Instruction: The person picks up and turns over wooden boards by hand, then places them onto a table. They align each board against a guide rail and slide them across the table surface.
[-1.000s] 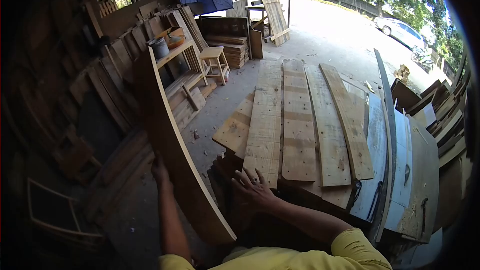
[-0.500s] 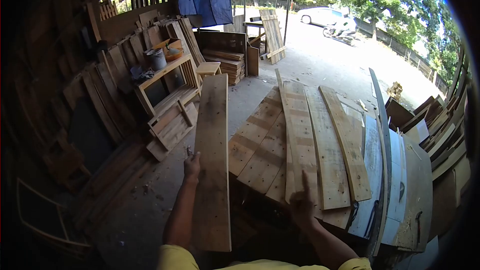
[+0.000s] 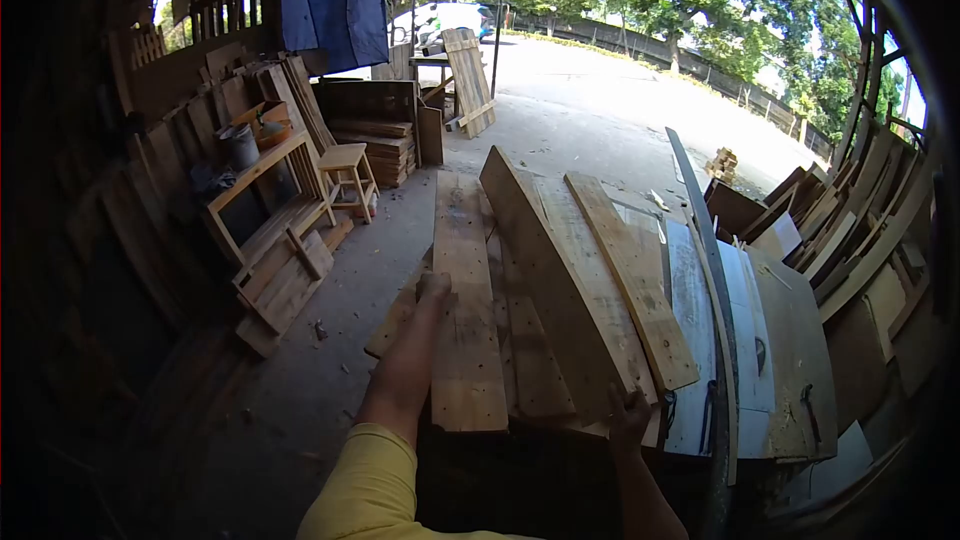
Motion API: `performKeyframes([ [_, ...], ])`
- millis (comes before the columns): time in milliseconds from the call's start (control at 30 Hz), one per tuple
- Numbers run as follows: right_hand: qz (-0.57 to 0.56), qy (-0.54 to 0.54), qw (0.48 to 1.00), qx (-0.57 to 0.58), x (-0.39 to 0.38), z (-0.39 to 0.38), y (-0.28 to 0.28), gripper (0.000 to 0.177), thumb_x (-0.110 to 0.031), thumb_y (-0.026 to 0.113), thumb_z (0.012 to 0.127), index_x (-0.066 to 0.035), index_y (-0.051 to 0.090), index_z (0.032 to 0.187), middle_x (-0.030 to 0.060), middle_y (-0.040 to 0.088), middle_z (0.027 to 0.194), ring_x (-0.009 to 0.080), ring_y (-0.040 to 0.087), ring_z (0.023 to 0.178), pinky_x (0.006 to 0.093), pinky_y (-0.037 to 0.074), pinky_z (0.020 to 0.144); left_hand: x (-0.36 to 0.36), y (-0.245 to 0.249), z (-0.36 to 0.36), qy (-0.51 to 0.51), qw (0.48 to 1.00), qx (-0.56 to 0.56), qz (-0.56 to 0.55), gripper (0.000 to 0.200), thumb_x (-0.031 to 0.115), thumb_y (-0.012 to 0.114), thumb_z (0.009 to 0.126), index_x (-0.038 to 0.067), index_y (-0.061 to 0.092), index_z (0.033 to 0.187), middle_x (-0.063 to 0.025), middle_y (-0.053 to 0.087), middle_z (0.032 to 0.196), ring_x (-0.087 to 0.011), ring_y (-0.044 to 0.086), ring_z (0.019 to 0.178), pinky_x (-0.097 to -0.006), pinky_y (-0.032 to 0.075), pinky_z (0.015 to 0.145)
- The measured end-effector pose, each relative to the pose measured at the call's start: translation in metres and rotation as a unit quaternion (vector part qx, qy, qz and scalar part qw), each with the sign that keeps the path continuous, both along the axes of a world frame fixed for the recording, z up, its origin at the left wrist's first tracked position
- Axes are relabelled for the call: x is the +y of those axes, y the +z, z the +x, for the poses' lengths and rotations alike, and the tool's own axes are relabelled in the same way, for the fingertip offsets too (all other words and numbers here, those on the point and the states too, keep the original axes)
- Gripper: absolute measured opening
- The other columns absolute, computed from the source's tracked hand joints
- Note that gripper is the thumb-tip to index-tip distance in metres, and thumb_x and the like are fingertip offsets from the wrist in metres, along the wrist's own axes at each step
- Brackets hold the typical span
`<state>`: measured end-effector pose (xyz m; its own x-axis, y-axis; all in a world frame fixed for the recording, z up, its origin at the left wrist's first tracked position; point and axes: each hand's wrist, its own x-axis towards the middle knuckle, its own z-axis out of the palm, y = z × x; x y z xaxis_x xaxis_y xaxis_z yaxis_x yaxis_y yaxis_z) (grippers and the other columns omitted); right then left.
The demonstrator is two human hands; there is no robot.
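Note:
A long wooden board (image 3: 468,340) lies lengthwise on the left part of the work surface. My left hand (image 3: 434,290) rests on its left edge, its fingers closed against the wood. Right of it, a second long board (image 3: 555,270) stands tilted on its edge. My right hand (image 3: 628,414) grips the near end of this tilted board. Further right lie a pale plank (image 3: 590,270) and another narrow plank (image 3: 640,290), side by side. Beneath them, more boards (image 3: 535,360) show in part.
A long dark bar (image 3: 708,250) lies by pale blue panels (image 3: 748,340) on the right. A stool (image 3: 344,162) and a wooden frame (image 3: 262,175) with containers stand at the left. Many boards (image 3: 870,230) lean at the far right.
The view has turned right. The board by my left hand has moved onto the surface and lies there. The board near my right hand is now tilted, and that hand, earlier pointing, grips its end.

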<state>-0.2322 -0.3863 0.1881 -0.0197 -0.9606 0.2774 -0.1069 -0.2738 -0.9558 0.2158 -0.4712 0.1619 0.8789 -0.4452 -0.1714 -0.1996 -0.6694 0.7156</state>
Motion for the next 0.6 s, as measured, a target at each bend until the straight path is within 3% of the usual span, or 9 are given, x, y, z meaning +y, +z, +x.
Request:
performKeyframes([
  [33,0.004,-0.005,1.000,0.000,0.001,0.001,0.000,0.030,-0.020,0.072,0.087,0.005,0.063,0.102,-0.0035,0.049,0.069,0.0049,0.044,0.066,0.0249,0.038,0.059,0.003,0.019,-0.011,-0.030,0.997,-0.042,0.063,0.062,0.040,0.061,0.079,-0.003,0.057,0.124,-0.0183,0.053,0.129,-0.0373,0.050,0.121,-0.0462,0.042,0.100],
  [100,0.059,0.011,0.998,0.016,0.007,-0.002,-0.001,0.029,-0.019,0.071,0.088,0.004,0.062,0.104,0.0019,0.060,0.080,0.0066,0.054,0.074,0.0246,0.044,0.067,0.002,0.027,-0.015,-0.067,0.992,-0.078,0.076,0.059,0.040,0.060,0.082,0.003,0.056,0.127,-0.0166,0.045,0.137,-0.0348,0.041,0.128,-0.0506,0.039,0.102],
  [167,0.060,0.029,0.998,0.011,0.010,-0.005,-0.010,0.029,-0.017,0.071,0.088,0.004,0.062,0.105,0.0029,0.062,0.084,0.0073,0.056,0.076,0.0243,0.045,0.070,0.012,0.038,-0.030,-0.099,0.985,-0.117,0.084,0.056,0.039,0.058,0.084,0.008,0.055,0.130,-0.0149,0.037,0.145,-0.0324,0.033,0.134,-0.0550,0.036,0.103],
  [233,0.064,0.047,0.997,0.005,0.014,-0.007,-0.014,0.028,-0.016,0.070,0.088,0.004,0.061,0.106,0.0038,0.064,0.088,0.0080,0.058,0.079,0.0240,0.047,0.073,0.024,0.051,-0.065,-0.104,0.983,-0.149,-0.019,0.058,0.040,0.058,0.083,0.008,0.053,0.130,-0.0166,0.044,0.139,-0.0339,0.040,0.129,-0.0514,0.039,0.102],
  [300,0.084,0.069,0.987,-0.118,0.016,-0.009,-0.010,0.029,-0.014,0.070,0.088,0.004,0.060,0.108,0.0020,0.064,0.089,0.0089,0.059,0.080,0.0238,0.048,0.074,0.011,0.008,-0.077,-0.160,0.964,-0.168,-0.134,0.055,0.039,0.059,0.083,0.006,0.055,0.127,-0.0178,0.049,0.134,-0.0348,0.046,0.124,-0.0462,0.041,0.101],
  [367,0.119,0.073,0.979,-0.151,0.026,-0.020,-0.008,0.027,-0.014,0.067,0.089,0.003,0.060,0.109,0.0031,0.065,0.093,0.0115,0.062,0.084,0.0265,0.049,0.077,0.029,-0.002,-0.115,-0.224,0.937,-0.064,-0.262,0.053,0.037,0.063,0.083,0.004,0.057,0.123,-0.0194,0.058,0.121,-0.0349,0.057,0.110,-0.0417,0.045,0.096],
  [433,0.184,0.078,0.950,-0.240,0.028,-0.039,-0.020,0.028,-0.017,0.064,0.091,0.001,0.059,0.112,0.0068,0.064,0.100,0.0147,0.063,0.090,0.0304,0.051,0.081,0.054,0.003,-0.153,-0.245,0.927,0.068,-0.278,0.050,0.037,0.066,0.084,0.001,0.059,0.119,-0.0192,0.063,0.108,-0.0281,0.064,0.094,-0.0384,0.050,0.085],
  [533,0.264,0.081,0.901,-0.334,0.047,-0.061,-0.024,0.038,-0.019,0.063,0.091,0.002,0.053,0.121,0.0117,0.061,0.112,0.0222,0.062,0.101,0.0367,0.051,0.089,0.106,0.017,-0.211,-0.293,0.903,0.208,-0.236,0.043,0.039,0.062,0.089,-0.002,0.061,0.104,-0.0117,0.065,0.084,-0.0183,0.064,0.078,-0.0335,0.052,0.072],
  [600,0.316,0.089,0.864,-0.382,0.054,-0.075,-0.034,0.046,-0.017,0.063,0.088,0.002,0.050,0.127,0.0130,0.059,0.117,0.0276,0.060,0.108,0.0412,0.050,0.094,0.127,-0.005,-0.231,-0.338,0.893,0.228,-0.188,0.041,0.040,0.059,0.092,-0.002,0.062,0.093,-0.0082,0.064,0.075,-0.0150,0.062,0.074,-0.0313,0.050,0.068],
])
